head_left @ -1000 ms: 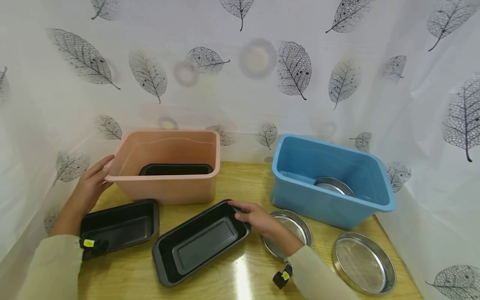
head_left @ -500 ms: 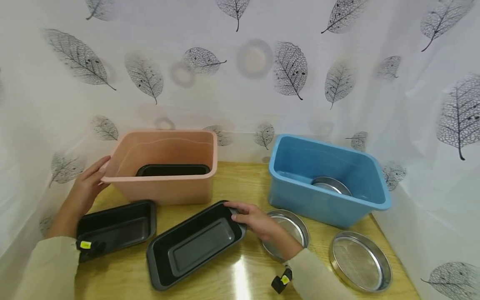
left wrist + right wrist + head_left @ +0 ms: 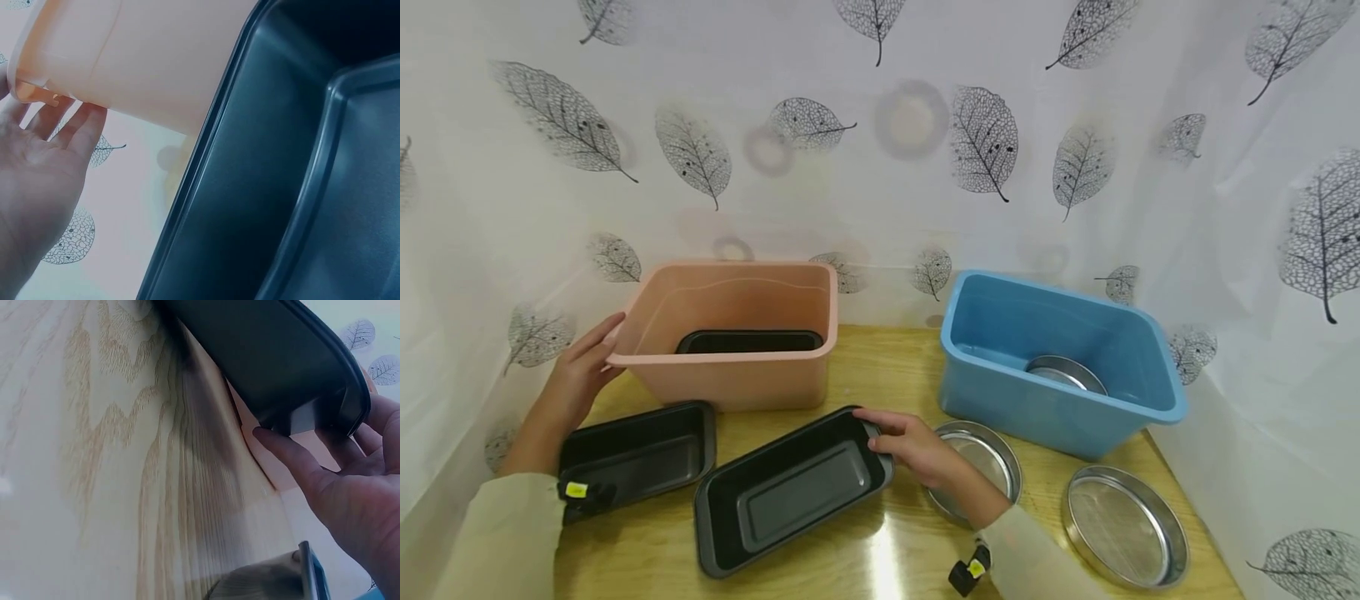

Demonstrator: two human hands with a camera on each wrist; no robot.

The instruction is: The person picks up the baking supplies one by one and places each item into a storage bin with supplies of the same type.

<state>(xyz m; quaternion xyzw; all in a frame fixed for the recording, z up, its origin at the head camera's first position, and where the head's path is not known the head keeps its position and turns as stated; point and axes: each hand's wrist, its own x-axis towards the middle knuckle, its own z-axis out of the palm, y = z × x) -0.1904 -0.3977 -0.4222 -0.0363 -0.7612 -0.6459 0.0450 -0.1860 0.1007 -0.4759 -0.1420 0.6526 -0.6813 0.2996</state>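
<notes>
At the left end of the pink plastic bin [image 3: 722, 383], my left hand [image 3: 576, 375] holds the rim, with fingers under its edge in the left wrist view. My right hand [image 3: 917, 450] grips the right end of a dark loaf pan [image 3: 801, 492]. The right wrist view has the thumb at the pan's lower corner and other fingers around its end wall. That pan lies slanted, its inside facing up. A second dark loaf pan [image 3: 640, 458] sits under my left forearm, partly covered by it. Another dark pan [image 3: 748, 340] is inside the pink bin.
A blue bin [image 3: 1052, 408] stands at the right with a round metal pan [image 3: 1067, 372] inside. One round pan [image 3: 973, 442] lies partly behind my right wrist, another [image 3: 1123, 525] near the right edge of the wooden table [image 3: 880, 358]. A leaf-patterned sheet [image 3: 865, 200] surrounds the back and sides.
My right hand and the loaf pan have shifted slightly left and nearer to me. My left hand stays at the pink bin's rim.
</notes>
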